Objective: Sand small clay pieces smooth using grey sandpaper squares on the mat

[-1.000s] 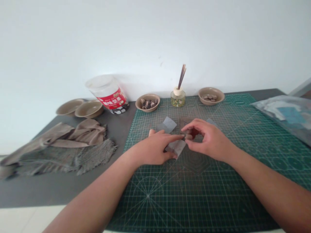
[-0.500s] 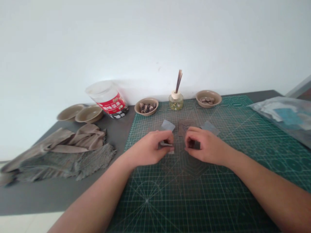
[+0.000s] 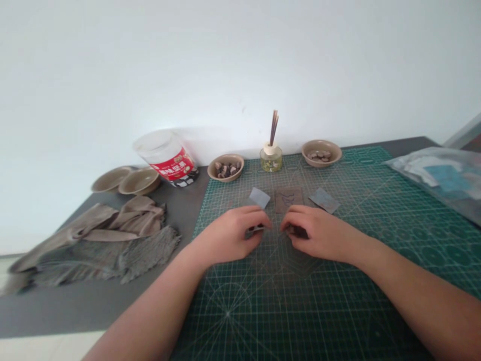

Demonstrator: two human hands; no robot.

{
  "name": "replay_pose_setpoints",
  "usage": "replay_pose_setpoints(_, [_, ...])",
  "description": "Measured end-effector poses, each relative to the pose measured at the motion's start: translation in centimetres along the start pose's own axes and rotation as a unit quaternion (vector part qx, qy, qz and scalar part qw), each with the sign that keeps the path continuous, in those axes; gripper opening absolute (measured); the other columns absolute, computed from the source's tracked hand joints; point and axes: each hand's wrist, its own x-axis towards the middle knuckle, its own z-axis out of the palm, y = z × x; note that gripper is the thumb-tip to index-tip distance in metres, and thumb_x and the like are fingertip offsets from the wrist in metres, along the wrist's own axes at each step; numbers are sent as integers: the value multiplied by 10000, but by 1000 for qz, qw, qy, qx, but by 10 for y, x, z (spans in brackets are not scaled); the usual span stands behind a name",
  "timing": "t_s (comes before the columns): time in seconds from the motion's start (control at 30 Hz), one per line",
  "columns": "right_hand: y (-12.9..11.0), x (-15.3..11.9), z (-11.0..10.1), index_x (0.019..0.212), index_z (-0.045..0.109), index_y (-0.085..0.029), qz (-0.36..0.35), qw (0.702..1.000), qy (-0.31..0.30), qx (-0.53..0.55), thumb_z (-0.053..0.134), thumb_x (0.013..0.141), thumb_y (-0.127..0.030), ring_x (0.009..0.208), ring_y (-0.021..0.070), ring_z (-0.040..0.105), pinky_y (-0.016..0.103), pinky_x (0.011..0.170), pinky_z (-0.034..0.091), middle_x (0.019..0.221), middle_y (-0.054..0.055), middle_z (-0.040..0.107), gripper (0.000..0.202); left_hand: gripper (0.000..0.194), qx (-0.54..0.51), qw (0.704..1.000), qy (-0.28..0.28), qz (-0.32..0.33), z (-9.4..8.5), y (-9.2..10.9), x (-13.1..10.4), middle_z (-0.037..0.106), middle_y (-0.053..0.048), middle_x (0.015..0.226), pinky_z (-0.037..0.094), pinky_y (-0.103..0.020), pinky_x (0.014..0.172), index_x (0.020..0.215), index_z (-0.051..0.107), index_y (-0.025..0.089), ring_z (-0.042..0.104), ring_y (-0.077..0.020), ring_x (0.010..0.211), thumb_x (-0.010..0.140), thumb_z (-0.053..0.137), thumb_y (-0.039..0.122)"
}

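My left hand is low over the green cutting mat, fingertips pinched together. A thin pale edge shows inside its curled fingers, too little to name. Facing it across a small gap is my right hand, also closed in a pinch, its contents hidden. Just beyond the fingers lies a brown square piece with dark curving lines. A pale grey square sheet is behind my left hand, and a similar greyish sheet behind my right.
Along the wall stand a bowl of dark and pinkish lumps, a reed diffuser and a bowl of flat brown pieces. Leftward are a red-labelled tub, two bowls and crumpled cloth. A plastic bag sits right.
Both hands have shifted slightly toward me, uncovering more of the brown square. The pale bit below my left fingertips no longer shows. My right fingertips have moved a little left.
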Motion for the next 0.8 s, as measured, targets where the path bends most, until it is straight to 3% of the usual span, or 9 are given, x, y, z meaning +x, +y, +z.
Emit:
replay_pose_setpoints(0.13, [1, 0, 1, 988, 659, -202, -12, 1000, -10, -6, 610, 823, -91, 944, 193, 604, 318, 854, 453, 1021, 32, 634, 204, 209, 56, 977, 205, -7, -33, 6, -17, 675, -58, 1072, 523, -294, 853, 1046, 683, 210, 652, -178, 981, 897, 573, 114])
replay_pose_setpoints(0.23, [2, -1, 2, 985, 657, -207, -12, 1000, -19, -8, 598, 827, -87, 929, 187, 605, 317, 842, 450, 1021, 27, 631, 206, 210, 163, 949, 261, -64, -51, -7, -35, 657, -71, 1097, 507, -362, 936, 1082, 677, 198, 623, -209, 1034, 920, 556, 143])
replay_pose_setpoints(0.33, [1, -3, 2, 993, 652, -208, -11, 1000, -15, -9, 599, 817, -85, 914, 182, 603, 311, 828, 444, 1018, 24, 627, 221, 247, 241, 942, 203, -116, -47, -35, -55, 637, -92, 1093, 483, -442, 962, 1107, 670, 189, 574, -257, 1043, 950, 479, 191])
replay_pose_setpoints(0.5, [-1, -2, 3, 965, 654, -202, -7, 1000, 0, 6, 599, 782, -54, 837, 157, 590, 278, 758, 442, 972, 14, 623, 241, 310, 266, 938, 129, -179, -14, -73, -80, 595, -113, 1146, 469, -487, 958, 1185, 631, 197, 524, -282, 1010, 979, 399, 219])
replay_pose_setpoints(0.6, [0, -2, 3, 958, 656, -200, -6, 1000, 3, 14, 605, 774, -51, 817, 154, 587, 274, 758, 444, 937, 8, 622, 242, 291, 215, 959, 59, -176, -2, -77, -85, 567, -106, 1165, 473, -480, 972, 1202, 620, 219, 522, -278, 1041, 980, 442, 281])
replay_pose_setpoints(0.8, [-2, -2, 1, 984, 650, -200, -11, 999, 26, 25, 610, 778, -51, 823, 151, 592, 272, 768, 450, 934, 5, 629, 257, 357, 182, 965, 55, -183, 2, -74, -78, 544, -104, 1200, 445, -511, 1025, 1200, 604, 221, 521, -287, 1098, 948, 546, 467])
